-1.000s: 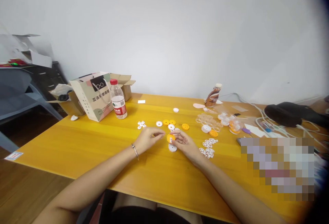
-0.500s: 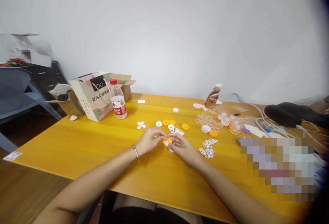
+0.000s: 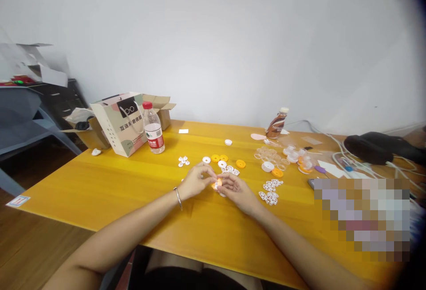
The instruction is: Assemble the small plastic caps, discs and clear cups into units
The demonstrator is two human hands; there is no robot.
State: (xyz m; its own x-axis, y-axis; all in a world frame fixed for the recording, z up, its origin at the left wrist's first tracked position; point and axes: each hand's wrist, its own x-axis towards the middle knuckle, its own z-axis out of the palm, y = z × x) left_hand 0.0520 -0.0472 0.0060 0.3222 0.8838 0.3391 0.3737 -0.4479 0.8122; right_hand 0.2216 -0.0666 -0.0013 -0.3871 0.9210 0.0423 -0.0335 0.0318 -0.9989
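Between my two hands, just above the wooden table (image 3: 140,201), is a small round orange plastic piece (image 3: 216,184) with white in its middle. My left hand (image 3: 199,180), a bracelet on its wrist, has thumb and forefinger pinched at the piece's upper left edge. From the other side my right hand (image 3: 237,191) grips it with thumb and bent fingers. A white part shows partly beneath the right fingers. Close behind lie white patterned discs (image 3: 230,171), white rings (image 3: 206,160) and orange rings (image 3: 240,164). Several small white pegged pieces (image 3: 183,161) lie beyond my left hand.
At back left stand a paper bag (image 3: 128,126), a water bottle (image 3: 153,130) and a cardboard box (image 3: 163,108). Clear rings (image 3: 266,153), white patterned pieces (image 3: 270,192), a brown drink bottle (image 3: 277,123) and cables (image 3: 339,157) are to the right.
Both hands stay on the orange piece, with only a slight shift of the left fingers. The whole view has shifted a little.
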